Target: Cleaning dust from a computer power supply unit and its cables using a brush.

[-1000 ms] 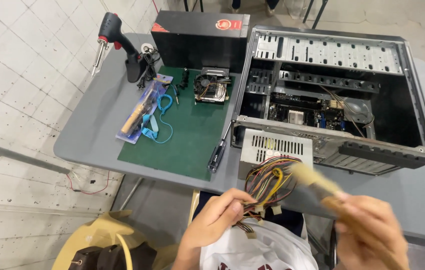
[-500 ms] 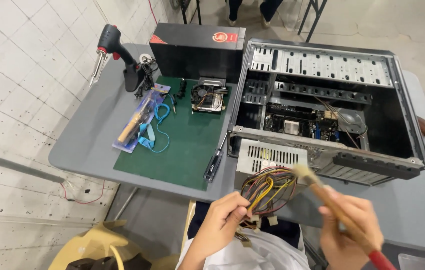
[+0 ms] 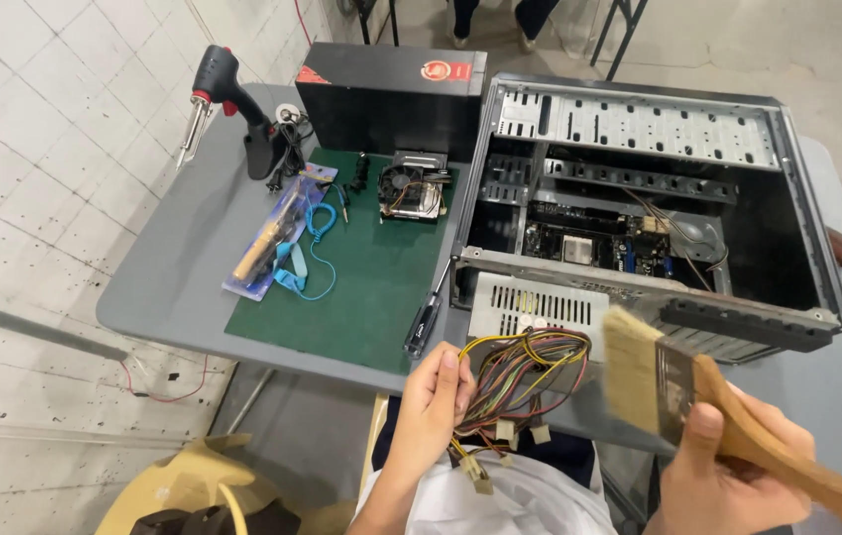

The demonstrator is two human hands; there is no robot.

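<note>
Head view: low in the frame, the left hand (image 3: 431, 401) grips the cable bundle (image 3: 520, 372) (multicoloured wires from the power supply (image 3: 535, 307)), while the right hand (image 3: 728, 471), lower right, is clenched on a wooden-handled brush (image 3: 659, 381), bristles beside the wires.

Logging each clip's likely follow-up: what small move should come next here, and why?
Probably sweep the brush leftward onto the cable bundle. The right hand holds the bristles just beside the wires, apart from them, while the left hand holds the bundle out from the power supply, exposed for brushing.
</note>
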